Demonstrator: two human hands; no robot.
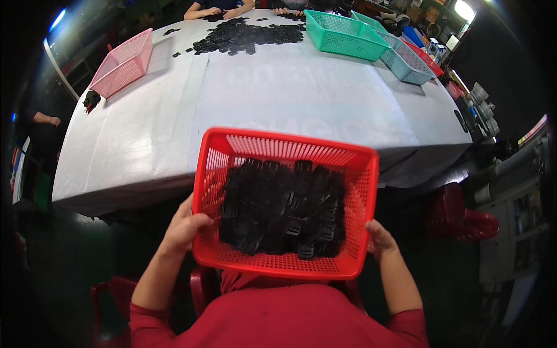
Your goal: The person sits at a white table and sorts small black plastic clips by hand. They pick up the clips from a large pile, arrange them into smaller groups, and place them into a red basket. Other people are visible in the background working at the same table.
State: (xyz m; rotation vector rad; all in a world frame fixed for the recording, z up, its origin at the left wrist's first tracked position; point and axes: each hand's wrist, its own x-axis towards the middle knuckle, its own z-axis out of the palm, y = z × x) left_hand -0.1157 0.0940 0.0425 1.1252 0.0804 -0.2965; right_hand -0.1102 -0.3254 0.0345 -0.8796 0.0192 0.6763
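A red plastic basket (pixel 284 268) with slotted walls is held up in front of me, at the near edge of the table. Inside it lies a heap of small black plastic buckles (pixel 278 206), slightly blurred. My left hand (pixel 184 225) grips the basket's left side, its thumb over the rim and its other fingers partly hidden. On the opposite side, my right hand (pixel 380 239) closes on the right wall near the lower corner. The basket hides part of the table edge and my lap.
A white-covered table (pixel 156 127) spreads ahead. Black pieces (pixel 249 36) lie piled at its far side, near other people's hands (pixel 232 13). A pink basket (pixel 123 65) stands left; green (pixel 347 37) and grey-blue (pixel 406 62) baskets stand right. Dark red chairs (pixel 458 214) are nearby.
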